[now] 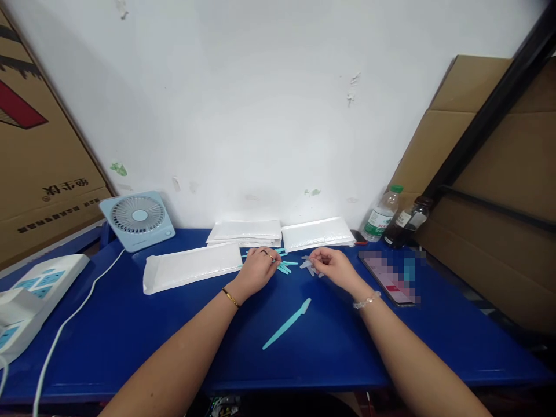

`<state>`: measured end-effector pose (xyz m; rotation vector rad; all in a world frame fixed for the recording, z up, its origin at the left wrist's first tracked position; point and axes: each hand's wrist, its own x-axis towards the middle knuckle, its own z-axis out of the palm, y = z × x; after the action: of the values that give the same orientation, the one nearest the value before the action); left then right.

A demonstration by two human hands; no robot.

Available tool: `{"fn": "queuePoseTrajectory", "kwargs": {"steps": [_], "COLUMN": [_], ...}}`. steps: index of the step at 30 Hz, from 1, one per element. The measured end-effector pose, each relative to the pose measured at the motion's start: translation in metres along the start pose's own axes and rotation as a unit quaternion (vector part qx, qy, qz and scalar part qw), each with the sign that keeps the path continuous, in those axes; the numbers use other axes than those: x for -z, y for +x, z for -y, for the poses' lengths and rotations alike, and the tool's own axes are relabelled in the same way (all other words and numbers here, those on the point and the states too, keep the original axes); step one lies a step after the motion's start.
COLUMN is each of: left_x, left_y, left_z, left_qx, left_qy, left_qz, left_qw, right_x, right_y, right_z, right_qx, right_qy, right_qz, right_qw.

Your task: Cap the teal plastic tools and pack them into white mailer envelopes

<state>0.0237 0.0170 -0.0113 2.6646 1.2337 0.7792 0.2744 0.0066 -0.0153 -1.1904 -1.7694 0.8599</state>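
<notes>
My left hand (259,267) is closed at the pile of slim turquoise pieces (285,266), its fingertips bent over them; what it pinches is hidden. Across from it, my right hand (332,264) has thumb and forefinger pressed together at a small heap of translucent pale pieces (308,265). Whether one of these is between the fingers is too small to tell. A single turquoise stick with a pale blade-like end (286,325) lies apart, nearer the front edge of the blue table (339,353).
White padded envelopes (195,266) lie left of my left hand, with stacked ones (245,230) and another group (318,233) by the wall. A fan (139,220), power strip (43,289) and cable stand left; bottles (382,215) and a phone (388,278) are right.
</notes>
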Motion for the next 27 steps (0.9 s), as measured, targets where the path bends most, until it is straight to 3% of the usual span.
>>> {"fn": "queuePoseTrajectory", "kwargs": {"steps": [8,13,21,27], "left_x": [0.005,0.002,-0.001,-0.002], "left_y": [0.000,-0.001,0.000,0.000], "left_z": [-0.018,-0.014,-0.014,-0.012], "left_qx": [0.046,0.058,0.047,0.066], "left_qy": [-0.185,-0.166,-0.160,-0.163], "left_qz": [0.010,-0.003,-0.004,-0.009], "left_qw": [0.982,0.984,0.986,0.984], "right_x": [0.007,0.009,-0.004,-0.001], "right_y": [0.001,0.000,-0.003,-0.002], "right_z": [0.006,0.008,0.015,0.014], "right_qx": [-0.049,-0.035,-0.033,-0.034], "right_qy": [0.119,0.153,0.139,0.153], "right_qz": [0.000,-0.048,-0.019,-0.054], "right_qw": [0.992,0.986,0.990,0.986]}}
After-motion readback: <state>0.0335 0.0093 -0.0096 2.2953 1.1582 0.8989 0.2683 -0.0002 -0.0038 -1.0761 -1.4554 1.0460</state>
